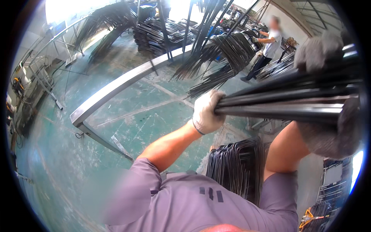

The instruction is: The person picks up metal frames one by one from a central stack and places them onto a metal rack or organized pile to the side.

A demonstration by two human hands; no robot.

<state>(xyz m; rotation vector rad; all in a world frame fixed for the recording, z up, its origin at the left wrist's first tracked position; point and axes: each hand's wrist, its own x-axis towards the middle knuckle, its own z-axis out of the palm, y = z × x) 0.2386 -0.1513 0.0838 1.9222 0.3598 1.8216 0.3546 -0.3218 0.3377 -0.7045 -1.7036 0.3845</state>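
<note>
Head view: left hand (208, 111) clamped on rods (284, 104), blurred right hand (328, 139) seemingly too; metal frame (116, 85) leftward, tube stack (235, 162) below.

From my remote seat I see a scuffed green floor (135, 110) marked with pale worn lines, and a long silvery steel rail (119, 83) on legs curving across it through the lens. I get harsh white light (69, 9) at upper left, a pale wall (289, 25) at upper right, and metal racking (333, 176) near the right edge.
</note>
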